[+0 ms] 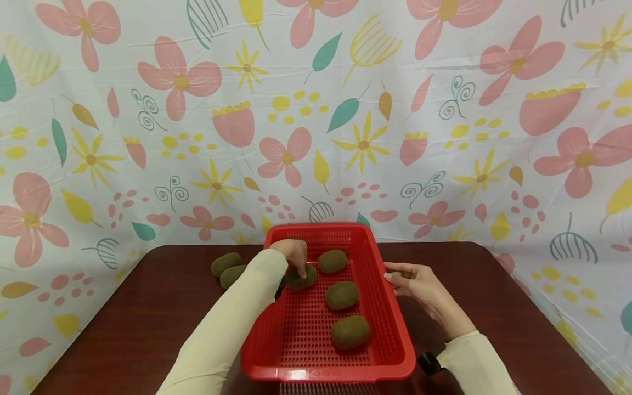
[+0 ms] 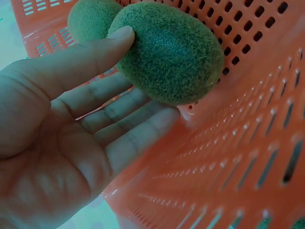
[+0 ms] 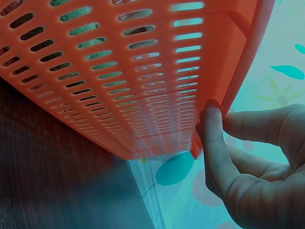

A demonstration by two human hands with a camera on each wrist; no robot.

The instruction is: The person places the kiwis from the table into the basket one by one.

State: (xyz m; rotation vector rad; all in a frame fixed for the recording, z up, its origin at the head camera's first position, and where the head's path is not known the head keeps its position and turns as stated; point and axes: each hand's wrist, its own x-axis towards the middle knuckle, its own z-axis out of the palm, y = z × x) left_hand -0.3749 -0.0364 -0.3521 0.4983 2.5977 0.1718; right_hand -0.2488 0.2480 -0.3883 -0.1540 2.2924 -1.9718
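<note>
My left hand (image 1: 292, 255) reaches into the red plastic basket (image 1: 390, 323) and holds a brown fuzzy kiwi (image 1: 308, 278) near the left side. In the left wrist view the thumb lies on top of this kiwi (image 2: 171, 55), with the fingers beneath it. Another kiwi (image 2: 90, 21) shows just behind. Three more sit in a column along the basket's right half: a far kiwi (image 1: 332, 261), a middle kiwi (image 1: 342, 295) and a near kiwi (image 1: 350, 332). On the right, my right hand (image 1: 417, 285) pinches the basket's rim (image 3: 243, 71) between thumb and fingers.
Two kiwis (image 1: 226, 264) lie side by side on the dark wooden table (image 1: 148, 307), left of the basket and partly behind the left sleeve. A flowered cloth (image 1: 316, 120) hangs right behind the table's far edge.
</note>
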